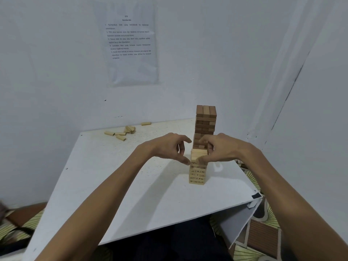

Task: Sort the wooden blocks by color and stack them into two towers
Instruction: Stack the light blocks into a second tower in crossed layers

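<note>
I saw right hand [220, 149] pinching top of light tower [196, 173] near table's [113, 185] right edge. Left hand [169, 147] curled beside it, could not tell if gripping. Dark tower [206, 119] behind.

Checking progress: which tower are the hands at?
The light tower, nearer and shorter; left hand and right hand are at its top. The dark tower stands behind, taller.

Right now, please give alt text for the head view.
The right hand pinches the top of a light wooden tower on a white table, the left hand curved beside it. A taller dark tower stands behind; loose light blocks lie far left.
</note>
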`<state>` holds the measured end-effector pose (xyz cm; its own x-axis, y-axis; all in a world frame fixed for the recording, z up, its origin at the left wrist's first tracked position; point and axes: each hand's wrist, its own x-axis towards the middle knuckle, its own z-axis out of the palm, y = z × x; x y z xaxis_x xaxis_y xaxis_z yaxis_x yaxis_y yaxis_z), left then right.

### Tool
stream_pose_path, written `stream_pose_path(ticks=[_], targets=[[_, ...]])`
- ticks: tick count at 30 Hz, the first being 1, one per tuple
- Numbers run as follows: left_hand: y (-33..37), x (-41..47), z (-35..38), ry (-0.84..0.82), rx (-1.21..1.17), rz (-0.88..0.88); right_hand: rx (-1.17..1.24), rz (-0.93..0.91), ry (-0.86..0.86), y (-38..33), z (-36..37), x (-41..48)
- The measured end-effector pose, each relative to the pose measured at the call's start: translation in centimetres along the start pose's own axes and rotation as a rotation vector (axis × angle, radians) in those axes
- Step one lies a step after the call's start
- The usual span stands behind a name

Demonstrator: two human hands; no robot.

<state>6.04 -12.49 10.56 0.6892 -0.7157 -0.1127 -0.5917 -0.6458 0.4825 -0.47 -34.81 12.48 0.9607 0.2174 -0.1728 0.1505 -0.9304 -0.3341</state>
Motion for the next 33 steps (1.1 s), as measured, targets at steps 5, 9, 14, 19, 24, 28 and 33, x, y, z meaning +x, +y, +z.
stream_pose_path(ticks=[5, 9, 14, 19, 24, 28, 33], targets=[[-1.5, -3.0, -2.3, 0.081, -0.023, -0.076, -0.079, -0.079, 0.102, -3.3, -0.7, 1.1], [-3.7, -6.0, -3.7, 0.133, -0.014, -0.172, -0.102, -0.165, 0.123, -6.6, -0.3, 2.9], [-7.8, -9.7, -4.4, 0.179, 0.058, -0.294, -0.129, -0.251, 0.059, -10.3, 1.7, 5.9], [-11.9, -12.6, -4.5, 0.223, 0.147, -0.439, -0.122, -0.291, 0.023, -13.6, 3.7, 8.9], [-15.9, -13.1, -5.1, 0.223, 0.195, -0.539, -0.149, -0.303, -0.011, -16.3, 5.0, 13.0], [-19.3, -11.8, -6.1, 0.233, 0.225, -0.588, -0.144, -0.289, -0.018, -17.9, 6.2, 17.5], [-24.0, -9.1, -7.1, 0.235, 0.265, -0.626, -0.171, -0.284, 0.020, -19.7, 8.2, 23.8]])
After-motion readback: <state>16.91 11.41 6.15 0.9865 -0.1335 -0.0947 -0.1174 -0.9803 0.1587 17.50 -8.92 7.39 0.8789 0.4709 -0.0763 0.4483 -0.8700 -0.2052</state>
